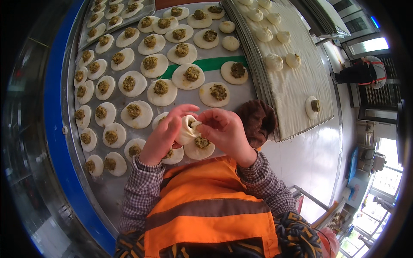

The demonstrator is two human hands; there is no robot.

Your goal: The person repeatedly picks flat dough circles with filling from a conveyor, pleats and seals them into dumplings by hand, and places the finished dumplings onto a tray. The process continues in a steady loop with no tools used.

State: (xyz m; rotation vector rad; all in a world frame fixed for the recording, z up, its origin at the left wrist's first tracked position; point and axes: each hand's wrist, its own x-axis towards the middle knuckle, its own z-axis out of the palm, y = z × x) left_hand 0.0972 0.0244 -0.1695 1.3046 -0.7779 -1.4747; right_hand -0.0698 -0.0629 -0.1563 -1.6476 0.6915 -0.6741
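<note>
Between my hands, above the near part of the table, is a partly pleated bun (pixel 186 130) with a small opening at its top. My left hand (pixel 165 133) cups its side, fingers curved around the dough. The thumb and fingers of my right hand (pixel 223 129) pinch the dough's edge at the opening. Just under the bun lies a flat dough round with filling (pixel 199 148), partly covered by my hands. Many more dough rounds topped with greenish-brown filling (pixel 160 88) spread in rows across the metal table (pixel 142 96).
A brown cloth (pixel 257 122) lies right of my right hand. Beyond it, stacked cloth-covered trays (pixel 297 94) carry several closed buns (pixel 274 62) and one filled round (pixel 312 107). Two closed buns (pixel 230 43) sit at the table's far right. Another person (pixel 365 73) stands at the far right.
</note>
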